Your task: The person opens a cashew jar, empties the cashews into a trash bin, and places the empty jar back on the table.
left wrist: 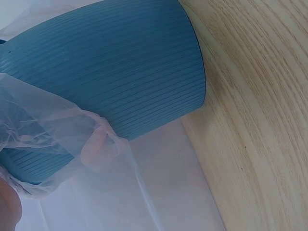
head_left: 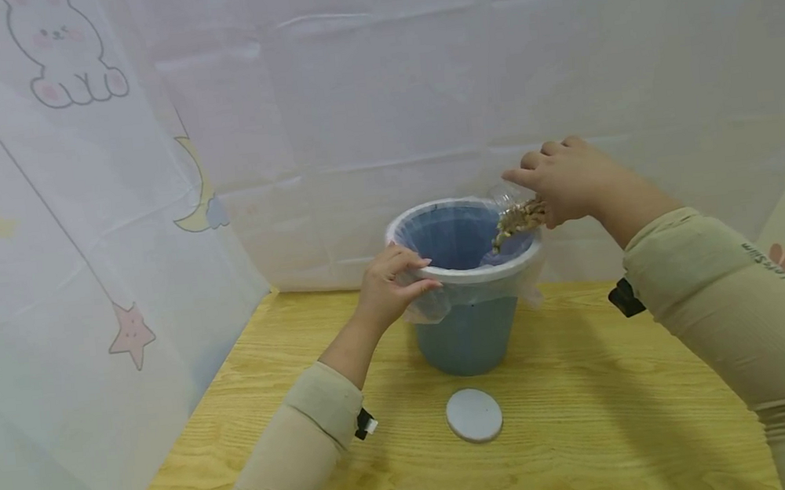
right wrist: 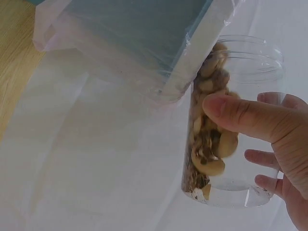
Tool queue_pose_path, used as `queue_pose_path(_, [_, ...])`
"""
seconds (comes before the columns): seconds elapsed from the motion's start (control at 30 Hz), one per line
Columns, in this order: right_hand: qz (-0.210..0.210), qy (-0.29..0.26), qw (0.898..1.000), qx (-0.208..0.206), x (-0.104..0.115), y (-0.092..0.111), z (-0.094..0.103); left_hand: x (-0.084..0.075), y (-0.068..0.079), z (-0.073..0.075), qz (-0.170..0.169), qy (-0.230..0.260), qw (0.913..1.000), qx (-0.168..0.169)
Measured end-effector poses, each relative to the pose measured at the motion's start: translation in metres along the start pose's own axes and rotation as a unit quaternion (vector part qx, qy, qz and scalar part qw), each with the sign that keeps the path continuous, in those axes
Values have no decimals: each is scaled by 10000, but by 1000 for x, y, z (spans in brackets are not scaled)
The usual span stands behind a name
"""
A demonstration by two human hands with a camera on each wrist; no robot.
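A blue trash bin (head_left: 469, 340) with a white rim stands on the table, lined with a thin translucent plastic bag (head_left: 430, 308) folded over the rim. My left hand (head_left: 389, 285) grips the near-left rim and bag, thumb on the outside. My right hand (head_left: 571, 180) holds a clear jar (right wrist: 250, 72) tilted over the bin's right side, its mouth toward the opening. Tan and brown nut-like pieces (head_left: 521, 218) lie along the jar's lower wall, reaching its mouth; their exact kind is unclear. In the left wrist view, the bag covers part of the ribbed bin wall (left wrist: 120, 62).
A white round lid (head_left: 474, 415) lies flat on the yellow wood-grain table (head_left: 400, 473), in front of the bin. Pale printed sheets (head_left: 351, 107) hang close behind the bin and along the left side.
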State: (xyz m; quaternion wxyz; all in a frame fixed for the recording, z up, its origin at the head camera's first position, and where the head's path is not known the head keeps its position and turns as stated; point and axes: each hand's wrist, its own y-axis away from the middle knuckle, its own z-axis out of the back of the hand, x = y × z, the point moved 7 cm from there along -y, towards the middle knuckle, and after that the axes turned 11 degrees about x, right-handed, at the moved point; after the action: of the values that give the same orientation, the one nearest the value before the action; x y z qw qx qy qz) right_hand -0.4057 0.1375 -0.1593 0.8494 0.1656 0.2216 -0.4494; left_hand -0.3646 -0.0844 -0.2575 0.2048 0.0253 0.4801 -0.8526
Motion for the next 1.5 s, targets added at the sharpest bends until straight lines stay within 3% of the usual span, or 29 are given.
queue_pose_path(0.2, [-16,-124,9999,28,-1,-2,-4,10,2,-3,78,27,10000,38])
queue_pose_path(0.97, [63,-225,9997,-123,-1,-4,-6,9,3,-3,125,68,9999,-5])
queue_pose_path(1.27, [91,-43,9999,-77,3,-4,-3,-24,-4,9,-17,39,10000,-53])
queue_pose_path(1.5, [84,116,9999,-70,4,-4,-2,-28,-5,10,16,56,10000,-35])
